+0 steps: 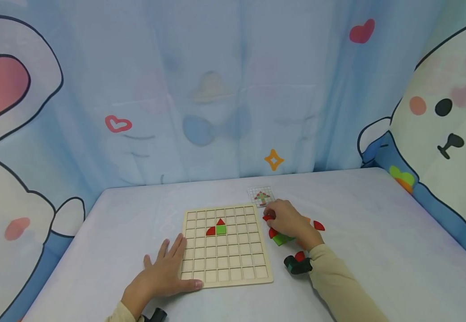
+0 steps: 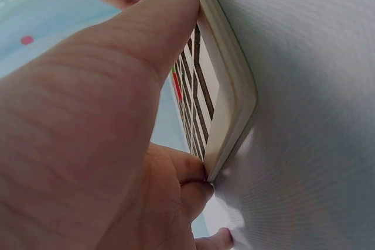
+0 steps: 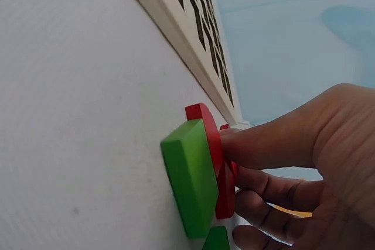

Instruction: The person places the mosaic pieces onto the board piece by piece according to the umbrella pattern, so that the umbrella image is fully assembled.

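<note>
Head view: right of the board (image 1: 237, 250), the right hand (image 1: 287, 219) pinches a red piece (image 1: 266, 218), likely picking; next needs a clean lift. Left hand (image 1: 162, 275), fingers spread, touches the board.

Soft, bright light; faint shadows on tablecloth (image 1: 381, 219); wrist views dimmer

No legible text, labels, brands or numbers in any view.

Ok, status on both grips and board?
Left grip touching pale wooden grid board. Right grip pinching small red piece. Red triangle, green square, red quarter-circle on board. Flat green block crowding right grip.
</note>
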`<state>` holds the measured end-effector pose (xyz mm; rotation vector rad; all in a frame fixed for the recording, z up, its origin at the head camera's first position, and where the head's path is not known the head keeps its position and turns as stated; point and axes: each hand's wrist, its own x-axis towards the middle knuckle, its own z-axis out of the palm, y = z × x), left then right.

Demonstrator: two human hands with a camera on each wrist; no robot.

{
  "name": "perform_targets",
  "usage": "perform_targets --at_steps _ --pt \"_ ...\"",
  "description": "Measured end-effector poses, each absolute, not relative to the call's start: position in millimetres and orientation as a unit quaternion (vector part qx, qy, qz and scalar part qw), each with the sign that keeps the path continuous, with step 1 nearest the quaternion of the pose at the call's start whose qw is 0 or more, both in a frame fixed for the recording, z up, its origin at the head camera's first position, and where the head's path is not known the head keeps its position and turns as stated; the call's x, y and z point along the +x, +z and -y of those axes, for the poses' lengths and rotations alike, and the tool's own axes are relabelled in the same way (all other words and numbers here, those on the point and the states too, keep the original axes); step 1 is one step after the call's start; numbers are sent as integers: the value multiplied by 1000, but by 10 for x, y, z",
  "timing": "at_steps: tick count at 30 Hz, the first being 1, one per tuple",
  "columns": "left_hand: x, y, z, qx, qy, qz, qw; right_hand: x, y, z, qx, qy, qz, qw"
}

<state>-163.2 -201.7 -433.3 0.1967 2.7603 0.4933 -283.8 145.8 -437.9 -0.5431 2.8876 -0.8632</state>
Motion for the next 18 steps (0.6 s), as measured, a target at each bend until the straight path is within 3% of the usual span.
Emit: perform_targets --at_steps 8,18 --pt "-1629 -4337 2023 71 173 -969 163 -2839 -4392 -1441 -162 -319 -933 40" --pt "-1632 -4335 2022 74 172 -969 162 -2824 -4376 -1427 -177 -420 -890 -6"
